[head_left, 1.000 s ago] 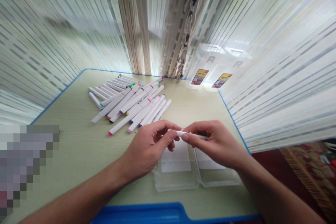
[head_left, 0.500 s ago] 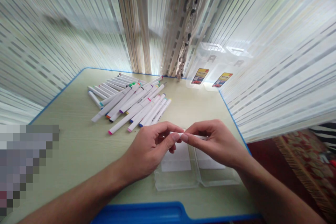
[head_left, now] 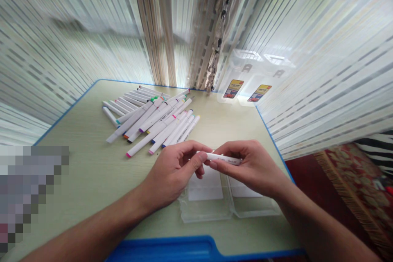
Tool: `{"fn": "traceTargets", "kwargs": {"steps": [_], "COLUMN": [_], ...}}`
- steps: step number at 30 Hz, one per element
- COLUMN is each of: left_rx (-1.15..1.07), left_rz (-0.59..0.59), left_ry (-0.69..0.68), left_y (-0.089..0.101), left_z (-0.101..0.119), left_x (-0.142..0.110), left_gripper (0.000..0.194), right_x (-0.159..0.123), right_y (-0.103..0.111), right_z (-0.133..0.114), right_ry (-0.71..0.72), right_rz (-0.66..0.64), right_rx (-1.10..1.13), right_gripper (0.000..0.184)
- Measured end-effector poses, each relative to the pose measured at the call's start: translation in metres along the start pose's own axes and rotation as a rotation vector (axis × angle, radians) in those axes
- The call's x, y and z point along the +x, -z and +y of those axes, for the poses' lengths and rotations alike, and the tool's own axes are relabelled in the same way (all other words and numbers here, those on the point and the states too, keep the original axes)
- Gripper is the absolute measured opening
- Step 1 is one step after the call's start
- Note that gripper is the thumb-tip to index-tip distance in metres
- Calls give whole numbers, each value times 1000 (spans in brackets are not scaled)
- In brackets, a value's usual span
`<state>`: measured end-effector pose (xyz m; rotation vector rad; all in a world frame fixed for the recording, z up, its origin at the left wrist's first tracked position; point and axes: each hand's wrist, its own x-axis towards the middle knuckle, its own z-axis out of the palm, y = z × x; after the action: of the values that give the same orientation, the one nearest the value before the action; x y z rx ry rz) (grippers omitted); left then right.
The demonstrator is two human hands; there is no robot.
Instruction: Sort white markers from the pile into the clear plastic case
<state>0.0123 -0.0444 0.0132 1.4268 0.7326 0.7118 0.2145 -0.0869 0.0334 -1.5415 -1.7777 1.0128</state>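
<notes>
A white marker (head_left: pixel 222 158) lies level between my two hands, with small dark print along its barrel. My left hand (head_left: pixel 181 168) pinches its left end between thumb and fingers. Around its right end, my right hand (head_left: pixel 245 163) is closed, thumb below and fingers above. Beneath both hands rests a clear plastic case (head_left: pixel 205 213) with two compartments, a white sheet (head_left: pixel 205 188) showing in the left one. My hands hide the case's far part. To the left, beyond my left hand, lies a loose pile of white markers (head_left: pixel 156 127) with coloured ends.
Clear plastic lids (head_left: pixel 256 71) with yellow labels stand at the table's far right corner against string curtains (head_left: pixel 76 28). The pale green table (head_left: pixel 107 184) has a blue edge, and a blue tray (head_left: pixel 166 249) at the front. A patterned rug (head_left: pixel 346 180) lies at right.
My right fingertips have drawn back from the left ones, so more of the marker's barrel and its print show. The pile and the case stay in place.
</notes>
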Motion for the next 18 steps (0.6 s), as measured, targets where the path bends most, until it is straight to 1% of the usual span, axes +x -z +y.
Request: {"fn": "traceTargets", "kwargs": {"steps": [5, 9, 10, 14, 18], "left_rx": [19, 19, 13, -32, -54], "left_rz": [-5, -5, 0, 18, 25], "left_ry": [-7, -11, -8, 8, 13], "left_y": [0, 0, 0, 0, -1], "left_z": [1, 1, 1, 0, 0], "left_x": [0, -1, -1, 0, 0], "left_gripper": [21, 21, 20, 19, 17], "right_x": [1, 2, 2, 1, 1], "right_y": [2, 3, 4, 4, 4], "right_z": [-1, 0, 0, 1, 0], "right_ry": [9, -26, -31, -9, -1], "right_rz": [-5, -34, -44, -61, -61], "right_rx": [77, 87, 94, 132, 103], "right_gripper": [25, 36, 36, 23, 21]}}
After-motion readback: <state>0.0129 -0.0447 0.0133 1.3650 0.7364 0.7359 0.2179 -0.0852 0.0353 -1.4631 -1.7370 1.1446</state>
